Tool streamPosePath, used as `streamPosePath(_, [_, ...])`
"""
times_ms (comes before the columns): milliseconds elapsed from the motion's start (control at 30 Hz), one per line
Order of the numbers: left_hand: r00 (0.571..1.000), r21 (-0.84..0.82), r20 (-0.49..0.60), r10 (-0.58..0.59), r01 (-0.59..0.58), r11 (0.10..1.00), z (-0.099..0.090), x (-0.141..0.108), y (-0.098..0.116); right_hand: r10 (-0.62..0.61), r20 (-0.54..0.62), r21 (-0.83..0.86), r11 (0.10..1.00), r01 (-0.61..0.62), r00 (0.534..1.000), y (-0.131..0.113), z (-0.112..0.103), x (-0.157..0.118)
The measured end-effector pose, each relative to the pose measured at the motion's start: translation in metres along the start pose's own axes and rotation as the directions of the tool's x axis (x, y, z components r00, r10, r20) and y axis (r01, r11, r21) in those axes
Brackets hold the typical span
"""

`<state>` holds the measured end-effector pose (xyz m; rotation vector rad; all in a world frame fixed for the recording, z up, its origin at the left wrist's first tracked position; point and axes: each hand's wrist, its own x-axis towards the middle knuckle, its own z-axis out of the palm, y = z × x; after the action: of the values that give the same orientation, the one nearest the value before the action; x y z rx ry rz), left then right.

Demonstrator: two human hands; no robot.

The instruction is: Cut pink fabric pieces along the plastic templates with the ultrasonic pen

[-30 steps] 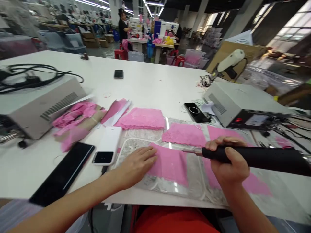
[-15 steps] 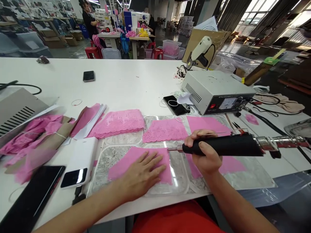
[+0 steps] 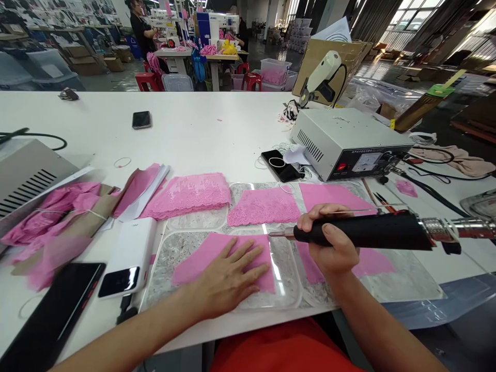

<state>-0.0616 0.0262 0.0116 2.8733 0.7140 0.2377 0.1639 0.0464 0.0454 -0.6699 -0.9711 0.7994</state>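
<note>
My left hand lies flat with fingers spread on a pink fabric piece. That piece rests on a clear plastic sheet with rounded corners, over a grey marbled board. My right hand grips a corded pen-like tool with a thick black handle, held nearly level. Its thin metal tip points left and reaches the fabric's upper right corner. Whether it presses on the cloth I cannot tell. More pink pieces lie partly behind my right hand. A pink lace piece lies just beyond.
A stack of pink lace sits left of centre. Nearer are a white power bank and a long black device. A grey control box stands at right, its cables trailing right. A black phone lies before it.
My right hand and the tool have shifted very slightly right in view. My left hand stays flat on the pink piece, its fingers a touch further right.
</note>
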Motion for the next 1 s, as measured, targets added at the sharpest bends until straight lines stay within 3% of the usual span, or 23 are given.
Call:
streamPosePath(333, [1.0, 0.011, 0.002, -0.007, 0.007, 1.0, 0.002, 0.0, 0.0, 0.013, 0.014, 0.018, 1.0, -0.013, 1.0, 0.003, 0.001, 0.0])
streamPosePath(800, [0.994, 0.109, -0.096, 0.044, -0.034, 0.994, 0.004, 0.0, -0.001, 0.017, 0.099, -0.022, 1.0, -0.015, 0.995, 0.002, -0.002, 0.0])
streamPosePath(1000, [0.993, 0.109, -0.105, 0.054, -0.042, 0.993, -0.005, -0.012, 0.014, 0.015, 0.044, 0.031, 0.999, -0.016, 0.999, -0.004, -0.001, -0.001])
